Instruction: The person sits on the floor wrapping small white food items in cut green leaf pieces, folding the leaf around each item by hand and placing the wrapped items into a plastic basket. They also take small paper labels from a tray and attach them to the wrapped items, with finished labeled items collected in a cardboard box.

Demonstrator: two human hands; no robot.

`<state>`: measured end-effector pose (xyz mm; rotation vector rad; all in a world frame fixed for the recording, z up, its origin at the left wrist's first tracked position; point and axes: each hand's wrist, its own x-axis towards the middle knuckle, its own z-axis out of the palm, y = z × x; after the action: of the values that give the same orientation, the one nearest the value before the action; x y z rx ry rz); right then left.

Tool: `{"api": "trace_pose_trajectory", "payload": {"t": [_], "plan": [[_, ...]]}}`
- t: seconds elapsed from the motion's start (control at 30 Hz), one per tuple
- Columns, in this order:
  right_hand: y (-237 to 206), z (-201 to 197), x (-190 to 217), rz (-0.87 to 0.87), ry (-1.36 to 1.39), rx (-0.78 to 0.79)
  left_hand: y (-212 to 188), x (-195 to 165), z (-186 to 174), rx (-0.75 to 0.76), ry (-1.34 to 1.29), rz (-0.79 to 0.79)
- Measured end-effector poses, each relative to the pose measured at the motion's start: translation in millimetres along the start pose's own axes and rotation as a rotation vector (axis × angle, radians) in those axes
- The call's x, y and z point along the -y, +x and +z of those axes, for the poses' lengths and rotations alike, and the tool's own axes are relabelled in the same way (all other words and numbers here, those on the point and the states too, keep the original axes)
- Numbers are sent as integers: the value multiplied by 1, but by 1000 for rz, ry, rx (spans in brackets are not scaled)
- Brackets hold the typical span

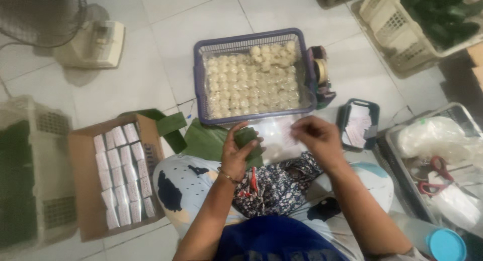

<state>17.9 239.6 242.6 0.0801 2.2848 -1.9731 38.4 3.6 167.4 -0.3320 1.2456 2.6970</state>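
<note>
Here, just in front of the purple basket [250, 75] with its rows of pale round cakes, your left hand [236, 153] has its fingers clamped on a green leaf-wrapped parcel [247, 138], which stands above your fingertips. Your right hand [318, 136] hovers beside it, fingers curled together; whether they pinch anything I cannot tell. Judging by the basket, many cakes remain unwrapped.
</note>
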Motion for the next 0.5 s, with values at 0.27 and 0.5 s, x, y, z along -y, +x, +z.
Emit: {"api": "trace_pose_trajectory", "payload": {"t": [0.27,0.5], "plan": [[13,59,-8,38,117,96,-14,-11,-6,28,47,102],[-3,76,6,-38,-131,121,-17,-14,6,39,32,125]]}}
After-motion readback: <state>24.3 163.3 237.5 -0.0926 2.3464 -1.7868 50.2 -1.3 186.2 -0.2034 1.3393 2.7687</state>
